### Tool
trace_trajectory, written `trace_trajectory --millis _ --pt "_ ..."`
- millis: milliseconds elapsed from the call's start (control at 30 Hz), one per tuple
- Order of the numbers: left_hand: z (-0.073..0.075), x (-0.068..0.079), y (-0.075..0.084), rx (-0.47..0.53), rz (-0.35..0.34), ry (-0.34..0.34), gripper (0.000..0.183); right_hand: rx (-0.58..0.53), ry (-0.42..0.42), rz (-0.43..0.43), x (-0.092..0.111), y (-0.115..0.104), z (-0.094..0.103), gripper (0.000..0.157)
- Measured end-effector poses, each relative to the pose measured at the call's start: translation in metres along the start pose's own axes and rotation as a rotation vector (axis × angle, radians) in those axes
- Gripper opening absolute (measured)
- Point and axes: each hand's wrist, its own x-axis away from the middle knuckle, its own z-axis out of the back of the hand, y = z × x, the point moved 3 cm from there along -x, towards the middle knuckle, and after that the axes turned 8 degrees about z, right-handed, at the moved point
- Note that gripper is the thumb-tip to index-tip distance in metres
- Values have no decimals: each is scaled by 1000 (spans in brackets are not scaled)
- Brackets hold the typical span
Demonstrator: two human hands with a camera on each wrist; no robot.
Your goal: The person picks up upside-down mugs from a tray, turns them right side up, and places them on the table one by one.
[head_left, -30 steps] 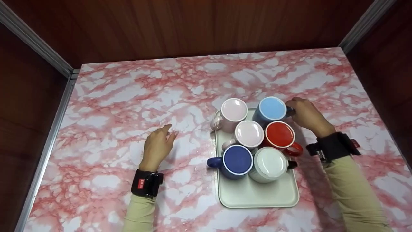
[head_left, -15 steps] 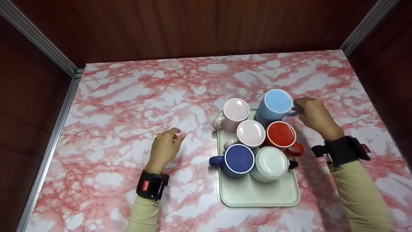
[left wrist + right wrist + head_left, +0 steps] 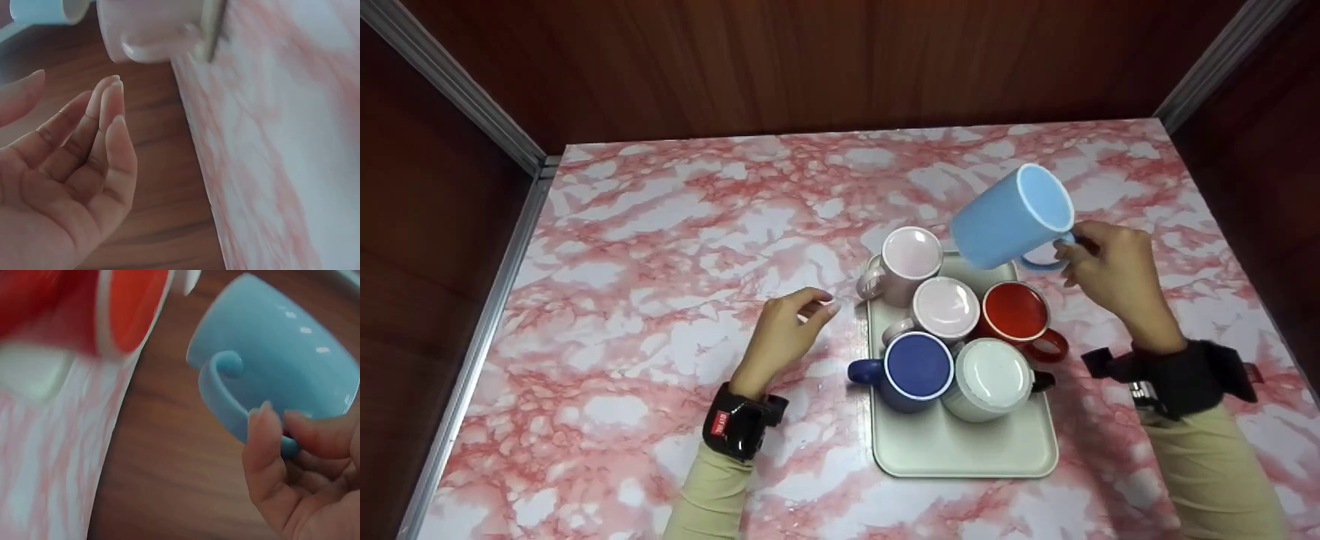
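My right hand [image 3: 1117,270] pinches the handle of a light blue mug [image 3: 1005,221], which hangs tilted above the tray's far right corner. In the right wrist view, thumb and fingers close on the light blue handle [image 3: 225,402]. To the left of the tray, my left hand [image 3: 789,330] hovers with loosely bent fingers and holds nothing. Nearest to it is a pale pink mug [image 3: 911,255] at the tray's far left. The cream tray [image 3: 960,454] also bears a second pink mug [image 3: 945,306], a red mug [image 3: 1015,311], a dark blue mug [image 3: 916,367] and a white mug [image 3: 991,379].
A red and white marbled table [image 3: 660,247] lies under the tray. Dark wood panels [image 3: 810,67] rise behind and at both sides, with metal strips [image 3: 457,90] at the corners. Handles of several mugs stick out past the tray's edges.
The light blue mug has come up off the tray's far right corner and tipped over toward the right, held by my right hand. My left hand has moved right, closer to the tray.
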Motion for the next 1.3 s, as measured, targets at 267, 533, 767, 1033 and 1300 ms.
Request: trace_trajectory --millis 267,533,767,1033,1300 --pt "-7 -1 28 168 -18 -133 21 -598 -145 -358 15 -19 -25 17" --pt "-25 2 51 470 37 -304 25 -1140 -148 -518 31 -42 -57 14" --pt "-48 6 66 1101 360 -378 8 -1289 -160 -560 36 -62 -73 14" --pt "-60 11 75 1429 487 -368 19 -1294 -196 -558 39 -75 -86 14" --pt "-52 12 76 1544 508 -303 24 -1321 -280 -483 37 -78 -91 9"
